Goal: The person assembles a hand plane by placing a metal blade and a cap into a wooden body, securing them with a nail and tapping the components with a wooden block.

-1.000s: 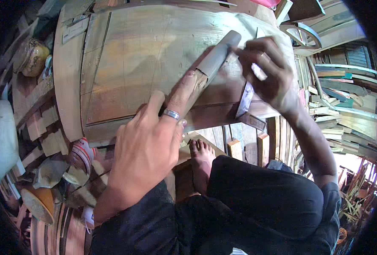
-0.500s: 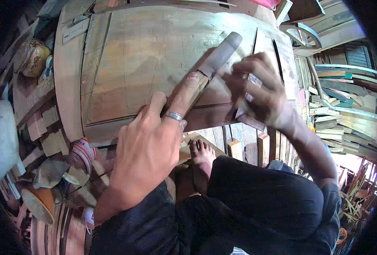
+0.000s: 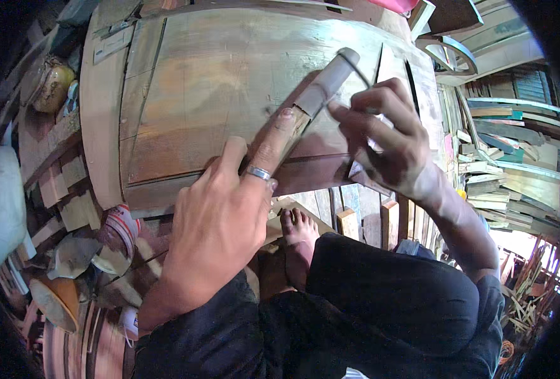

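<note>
My left hand [image 3: 220,221], a silver ring on one finger, is wrapped round a wooden stick [image 3: 299,126] and holds it slantwise above a wooden panel [image 3: 210,82]. A smooth grey sleeve [image 3: 325,85] covers the stick's far end, and my index finger lies along the wood up to its ragged edge. To the right, my right hand [image 3: 387,136] is closed, its fingertips pinching a thin dark strip [image 3: 359,69]. That strip runs from the sleeve's tip to my fingers. What else the curled fingers may hold is hidden.
My bare foot [image 3: 300,237] rests below the panel's near edge. Stacked wood offcuts [image 3: 494,177] fill the right side. At left are a jar [image 3: 54,88], a white container [image 3: 3,205] and an orange cone-shaped object [image 3: 56,303]. Upright wood pieces [image 3: 390,224] stand beyond my knee.
My right hand has opened out slightly and turned, and the dark strip now shows stretched between it and the sleeve's tip. The left hand and stick have stayed in place.
</note>
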`<action>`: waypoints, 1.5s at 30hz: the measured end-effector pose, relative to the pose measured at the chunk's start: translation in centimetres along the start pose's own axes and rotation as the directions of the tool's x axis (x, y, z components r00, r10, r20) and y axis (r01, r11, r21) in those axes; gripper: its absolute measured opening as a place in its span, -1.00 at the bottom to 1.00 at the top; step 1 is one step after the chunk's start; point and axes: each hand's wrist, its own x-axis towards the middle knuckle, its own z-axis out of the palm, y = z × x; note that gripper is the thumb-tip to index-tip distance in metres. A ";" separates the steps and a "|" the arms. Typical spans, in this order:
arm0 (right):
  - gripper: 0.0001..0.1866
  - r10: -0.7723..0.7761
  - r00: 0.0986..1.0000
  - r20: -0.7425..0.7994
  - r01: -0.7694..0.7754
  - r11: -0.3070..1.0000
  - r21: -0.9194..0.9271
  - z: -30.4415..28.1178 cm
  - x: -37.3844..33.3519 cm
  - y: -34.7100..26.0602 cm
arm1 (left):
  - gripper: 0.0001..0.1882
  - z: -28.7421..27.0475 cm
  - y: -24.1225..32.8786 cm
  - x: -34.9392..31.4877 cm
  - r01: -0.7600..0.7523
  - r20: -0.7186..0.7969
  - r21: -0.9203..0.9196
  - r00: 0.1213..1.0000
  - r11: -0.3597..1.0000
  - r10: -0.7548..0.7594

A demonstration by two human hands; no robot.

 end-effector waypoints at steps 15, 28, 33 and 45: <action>-0.72 0.132 0.991 0.025 -0.131 0.991 -0.029 -0.6 -0.7 2.3 | -0.16 0.0 -0.1 0.5 -0.052 -0.019 -0.062 0.999 0.997 0.051; -0.74 0.021 0.996 0.086 -0.013 0.996 -0.086 -1.7 0.9 3.3 | -0.16 -0.2 -0.1 0.3 -0.034 0.000 -0.021 0.999 0.999 0.034; -0.68 -0.017 0.995 0.097 0.011 0.998 0.067 -0.7 1.3 0.1 | -0.16 -0.4 -0.3 0.2 -0.044 -0.003 -0.032 0.999 0.999 0.044; -0.74 0.227 0.972 0.056 -0.227 0.974 0.004 -1.8 -0.4 4.0 | -0.13 0.2 0.0 -0.3 -0.034 -0.031 0.008 0.999 0.999 0.034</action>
